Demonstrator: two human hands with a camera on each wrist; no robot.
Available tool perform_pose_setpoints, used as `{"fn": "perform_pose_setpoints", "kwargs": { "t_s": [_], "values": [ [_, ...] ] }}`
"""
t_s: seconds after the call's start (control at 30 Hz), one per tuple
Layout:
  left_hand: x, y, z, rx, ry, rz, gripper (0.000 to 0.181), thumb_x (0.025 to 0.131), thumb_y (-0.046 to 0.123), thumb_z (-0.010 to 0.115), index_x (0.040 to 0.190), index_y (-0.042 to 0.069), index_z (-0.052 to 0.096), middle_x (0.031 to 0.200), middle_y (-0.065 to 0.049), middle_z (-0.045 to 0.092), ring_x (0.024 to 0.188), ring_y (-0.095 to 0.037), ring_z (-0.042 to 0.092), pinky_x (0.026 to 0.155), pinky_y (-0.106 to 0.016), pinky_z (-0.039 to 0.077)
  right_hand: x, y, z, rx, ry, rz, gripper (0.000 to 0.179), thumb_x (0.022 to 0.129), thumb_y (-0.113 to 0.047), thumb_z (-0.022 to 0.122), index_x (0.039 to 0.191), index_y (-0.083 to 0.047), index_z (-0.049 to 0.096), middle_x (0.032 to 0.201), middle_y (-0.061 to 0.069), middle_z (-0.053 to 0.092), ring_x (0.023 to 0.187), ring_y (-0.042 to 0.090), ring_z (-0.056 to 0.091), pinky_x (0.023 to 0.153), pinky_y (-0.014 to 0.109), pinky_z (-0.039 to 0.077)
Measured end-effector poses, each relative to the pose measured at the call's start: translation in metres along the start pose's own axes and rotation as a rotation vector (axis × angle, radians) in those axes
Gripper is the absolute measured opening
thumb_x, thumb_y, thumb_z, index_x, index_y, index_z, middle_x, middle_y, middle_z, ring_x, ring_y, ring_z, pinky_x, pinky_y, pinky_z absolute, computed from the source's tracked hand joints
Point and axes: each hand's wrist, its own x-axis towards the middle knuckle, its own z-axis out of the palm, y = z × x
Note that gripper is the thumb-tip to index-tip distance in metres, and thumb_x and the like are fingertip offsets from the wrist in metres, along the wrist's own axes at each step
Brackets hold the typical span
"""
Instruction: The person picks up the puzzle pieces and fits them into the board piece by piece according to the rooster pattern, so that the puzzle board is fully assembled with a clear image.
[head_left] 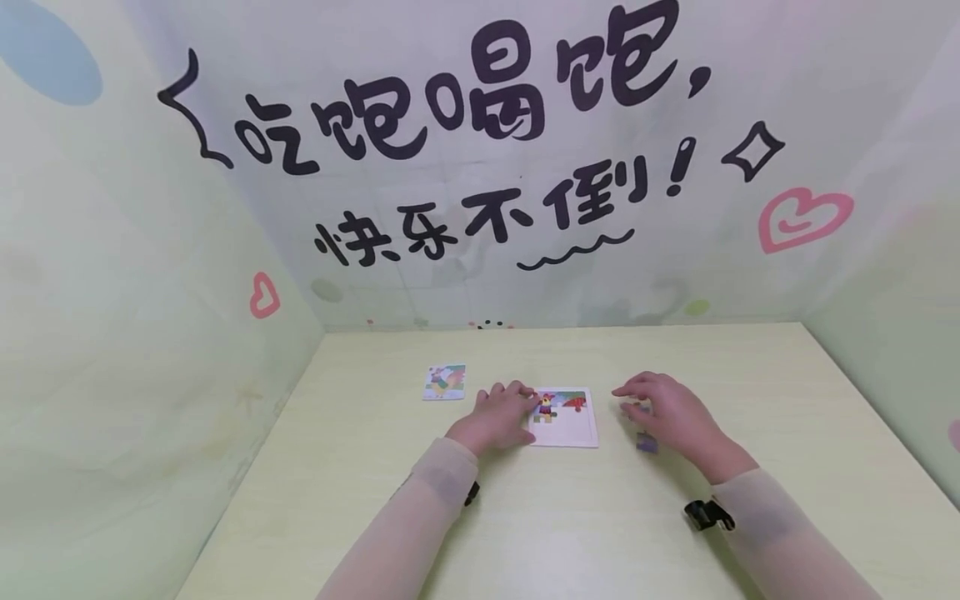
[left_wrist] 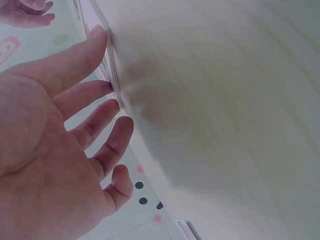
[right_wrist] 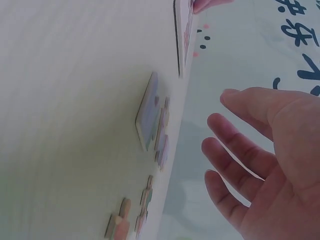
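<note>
A white puzzle tray [head_left: 570, 431] lies mid-table, with a few joined pieces [head_left: 546, 406] of a colourful bird picture along its top and left. My left hand [head_left: 495, 418] rests at the tray's left side, thumb and fingertips touching its edge; in the left wrist view the fingers [left_wrist: 82, 92] are spread and lightly bent. My right hand [head_left: 671, 417] hovers to the right of the tray, above loose puzzle pieces [head_left: 647, 443] that it partly hides. The right wrist view shows that hand [right_wrist: 285, 150] holding nothing, apart from the flat pieces [right_wrist: 148, 115] on the table.
A small picture card [head_left: 444, 383] of a bird lies behind and left of the tray. The pale wooden table [head_left: 360, 467] meets printed fabric walls [head_left: 562, 283] at the back and sides. A black wrist camera [head_left: 705, 515] sits at the right sleeve.
</note>
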Motion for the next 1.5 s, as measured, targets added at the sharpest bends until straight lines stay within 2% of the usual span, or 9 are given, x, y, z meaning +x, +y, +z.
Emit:
{"fn": "perform_pose_setpoints", "kwargs": {
  "t_s": [0.37,0.63,0.9,1.17,1.4,1.5],
  "values": [
    [0.002,-0.001,0.001,-0.007,-0.002,-0.005,0.073,0.093,0.038,0.076,0.158,0.024,0.045,0.162,0.003,0.041,0.141,-0.027,0.04,0.112,-0.051,0.033,-0.008,0.008,-0.005,-0.013,-0.002,0.063,0.029,0.092,-0.019,0.077,0.12,-0.009,0.076,0.123,0.012,0.071,0.11,0.035,0.069,0.093,0.057,0.054],
    [0.002,0.0,0.0,-0.001,-0.001,-0.001,0.073,0.094,0.039,0.076,0.158,0.024,0.044,0.162,0.003,0.041,0.141,-0.027,0.04,0.112,-0.052,0.033,-0.014,0.012,-0.013,0.003,-0.033,0.104,0.033,0.092,-0.015,0.077,0.124,-0.011,0.075,0.129,0.013,0.07,0.111,0.038,0.068,0.088,0.057,0.055],
    [0.001,0.0,-0.002,-0.002,-0.004,0.004,0.073,0.094,0.038,0.076,0.157,0.023,0.045,0.161,0.002,0.042,0.139,-0.027,0.041,0.11,-0.051,0.034,-0.019,0.023,-0.018,-0.087,-0.049,0.081,0.031,0.089,-0.015,0.079,0.119,-0.007,0.076,0.124,0.017,0.071,0.099,0.032,0.069,0.086,0.055,0.056],
    [0.002,-0.001,0.0,0.003,-0.007,0.007,0.073,0.094,0.039,0.075,0.158,0.023,0.044,0.161,0.002,0.041,0.139,-0.027,0.041,0.11,-0.052,0.034,-0.023,0.032,-0.019,-0.094,-0.074,0.107,0.029,0.088,-0.015,0.08,0.116,-0.009,0.078,0.123,0.017,0.071,0.089,0.023,0.067,0.082,0.051,0.056],
    [-0.001,0.0,-0.003,-0.017,-0.005,-0.002,0.073,0.093,0.037,0.077,0.157,0.022,0.046,0.16,0.002,0.043,0.138,-0.027,0.042,0.109,-0.05,0.034,-0.027,0.041,-0.023,-0.165,-0.058,0.116,0.029,0.086,-0.019,0.083,0.115,-0.016,0.079,0.121,0.012,0.075,0.097,0.034,0.07,0.086,0.067,0.045],
    [-0.001,0.0,-0.003,-0.02,-0.007,-0.002,0.072,0.093,0.037,0.077,0.157,0.022,0.046,0.16,0.002,0.043,0.139,-0.026,0.042,0.109,-0.05,0.033,-0.029,0.045,-0.025,-0.157,-0.07,0.12,0.03,0.087,-0.019,0.081,0.116,-0.014,0.078,0.121,0.014,0.074,0.1,0.037,0.069,0.085,0.066,0.045]
  ]
}}
